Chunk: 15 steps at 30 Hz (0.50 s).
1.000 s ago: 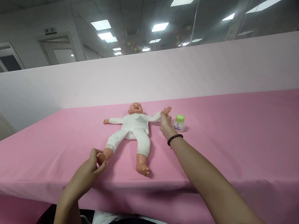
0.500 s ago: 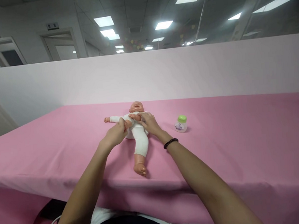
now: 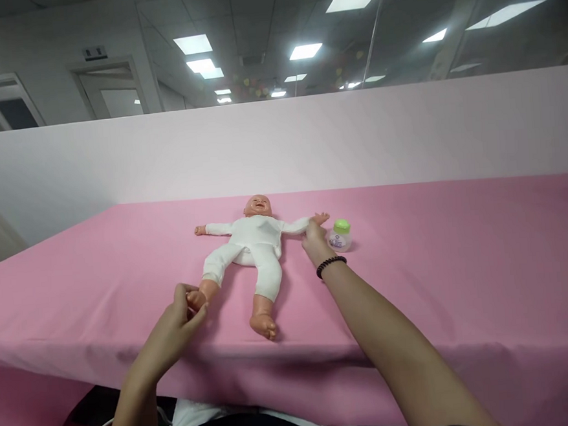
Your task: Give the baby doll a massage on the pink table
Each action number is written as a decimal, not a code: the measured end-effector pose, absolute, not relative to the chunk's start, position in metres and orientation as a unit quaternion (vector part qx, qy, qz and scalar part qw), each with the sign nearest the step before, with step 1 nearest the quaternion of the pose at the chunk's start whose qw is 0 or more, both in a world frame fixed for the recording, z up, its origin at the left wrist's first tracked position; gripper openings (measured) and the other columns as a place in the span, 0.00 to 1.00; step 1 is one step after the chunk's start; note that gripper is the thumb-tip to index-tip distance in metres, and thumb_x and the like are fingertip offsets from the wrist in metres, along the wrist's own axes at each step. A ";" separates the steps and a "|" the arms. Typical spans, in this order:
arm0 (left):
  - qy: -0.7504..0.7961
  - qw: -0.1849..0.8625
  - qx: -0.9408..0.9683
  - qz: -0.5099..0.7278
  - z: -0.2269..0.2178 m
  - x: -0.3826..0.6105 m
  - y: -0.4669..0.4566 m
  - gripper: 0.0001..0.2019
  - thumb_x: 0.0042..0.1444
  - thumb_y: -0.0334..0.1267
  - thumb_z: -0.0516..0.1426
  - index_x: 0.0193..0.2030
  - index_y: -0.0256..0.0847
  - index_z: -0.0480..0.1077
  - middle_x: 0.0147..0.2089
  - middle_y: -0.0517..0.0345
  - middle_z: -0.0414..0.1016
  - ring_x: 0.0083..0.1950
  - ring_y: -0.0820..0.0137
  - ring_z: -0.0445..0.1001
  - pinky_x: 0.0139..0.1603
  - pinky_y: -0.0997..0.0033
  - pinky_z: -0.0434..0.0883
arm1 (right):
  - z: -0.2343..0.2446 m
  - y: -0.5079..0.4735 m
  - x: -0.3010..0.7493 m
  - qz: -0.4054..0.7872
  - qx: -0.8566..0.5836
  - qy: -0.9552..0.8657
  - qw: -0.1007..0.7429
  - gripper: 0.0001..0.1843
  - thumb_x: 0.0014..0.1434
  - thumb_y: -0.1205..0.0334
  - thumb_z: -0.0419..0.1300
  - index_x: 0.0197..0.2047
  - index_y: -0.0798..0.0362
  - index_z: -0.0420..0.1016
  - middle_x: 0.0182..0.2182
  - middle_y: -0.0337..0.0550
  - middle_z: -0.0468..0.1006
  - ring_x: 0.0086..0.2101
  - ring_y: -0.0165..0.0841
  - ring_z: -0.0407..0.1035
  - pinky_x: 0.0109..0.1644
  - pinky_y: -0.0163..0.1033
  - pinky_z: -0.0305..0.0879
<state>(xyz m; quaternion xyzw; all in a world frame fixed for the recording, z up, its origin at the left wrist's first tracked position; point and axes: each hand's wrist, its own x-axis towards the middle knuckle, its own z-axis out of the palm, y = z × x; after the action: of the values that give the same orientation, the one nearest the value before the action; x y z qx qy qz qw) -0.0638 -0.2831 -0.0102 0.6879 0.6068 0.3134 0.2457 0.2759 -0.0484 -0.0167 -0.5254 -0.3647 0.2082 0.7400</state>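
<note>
Head view: the doll (image 3: 252, 251) lies on its back on the pink counter (image 3: 439, 273). The left hand (image 3: 177, 321) pinches its foot at 7 o'clock; the right hand (image 3: 315, 240) grips its wrist at 3 o'clock, just beside a bottle (image 3: 340, 235).

One head-worn view looks forward and down, from close, across the pink table (image 3: 464, 278).

A baby doll (image 3: 252, 247) in a plain white suit, with peach-toned head, hands and bare feet, lies on a plain pink tablecloth (image 3: 462, 259). Near the doll's outstretched arm stands a small clear bottle (image 3: 339, 235) with a bright green cap and a white label with purple print. The right wrist wears a black beaded bracelet (image 3: 331, 265). Along the table's far edge rises a pale pink backdrop (image 3: 405, 133).
</note>
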 end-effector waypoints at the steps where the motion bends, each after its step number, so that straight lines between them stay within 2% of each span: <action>1: 0.595 0.230 0.689 0.344 -0.007 -0.060 -0.276 0.16 0.65 0.53 0.50 0.47 0.45 0.53 0.41 0.59 0.68 0.37 0.68 0.70 0.39 0.67 0.68 | -0.014 -0.050 0.273 0.208 -0.524 -0.367 0.740 0.21 0.66 0.53 0.50 0.58 0.51 0.66 0.49 0.51 0.77 0.47 0.38 0.75 0.46 0.43 0.74; 3: 0.567 0.193 0.696 0.395 0.007 -0.049 -0.258 0.15 0.65 0.52 0.50 0.46 0.45 0.53 0.42 0.59 0.67 0.38 0.69 0.69 0.39 0.69 0.68 | -0.007 -0.055 0.265 0.213 -0.507 -0.385 0.741 0.22 0.63 0.52 0.55 0.57 0.52 0.66 0.52 0.51 0.76 0.48 0.38 0.74 0.50 0.42 0.72; 5: 0.547 0.163 0.714 0.405 0.025 -0.034 -0.235 0.12 0.66 0.49 0.50 0.46 0.45 0.52 0.43 0.58 0.68 0.39 0.69 0.70 0.39 0.69 0.67 | 0.000 -0.063 0.253 0.194 -0.464 -0.480 0.719 0.22 0.61 0.53 0.60 0.56 0.52 0.67 0.54 0.51 0.76 0.51 0.38 0.73 0.54 0.43 0.70; 8: 0.538 0.136 0.764 0.328 0.045 -0.012 -0.197 0.10 0.65 0.42 0.51 0.45 0.44 0.51 0.43 0.55 0.71 0.37 0.67 0.71 0.37 0.68 0.65 | 0.002 -0.075 0.238 0.104 -0.381 -0.713 0.580 0.18 0.60 0.60 0.61 0.54 0.51 0.72 0.53 0.48 0.78 0.53 0.42 0.70 0.60 0.50 0.63; 11: 0.555 0.101 0.795 0.221 0.049 0.001 -0.173 0.09 0.62 0.35 0.51 0.44 0.43 0.51 0.39 0.52 0.72 0.33 0.65 0.70 0.33 0.67 0.60 | -0.003 -0.082 0.232 0.040 -0.365 -0.808 0.460 0.18 0.60 0.65 0.59 0.53 0.50 0.75 0.54 0.50 0.78 0.53 0.46 0.69 0.61 0.55 0.59; 13: 0.553 0.107 0.797 0.221 0.047 0.000 -0.173 0.09 0.63 0.36 0.50 0.44 0.43 0.51 0.40 0.51 0.72 0.34 0.64 0.70 0.33 0.67 0.61 | -0.006 -0.080 0.233 0.054 -0.375 -0.793 0.477 0.18 0.61 0.63 0.60 0.55 0.50 0.74 0.54 0.50 0.78 0.54 0.46 0.69 0.61 0.54 0.60; 15: 0.544 0.136 0.782 0.271 0.043 -0.010 -0.190 0.09 0.64 0.41 0.51 0.45 0.44 0.51 0.42 0.53 0.72 0.37 0.64 0.72 0.35 0.68 0.64 | -0.007 -0.074 0.237 0.115 -0.393 -0.723 0.556 0.19 0.60 0.59 0.61 0.54 0.50 0.73 0.53 0.49 0.78 0.53 0.44 0.70 0.60 0.51 0.63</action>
<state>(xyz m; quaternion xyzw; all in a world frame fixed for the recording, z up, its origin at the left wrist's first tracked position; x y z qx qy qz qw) -0.0097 -0.1896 0.0428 0.7823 0.5443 0.2706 0.1359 0.2367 -0.0738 -0.0068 -0.3926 -0.7233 0.1148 0.5563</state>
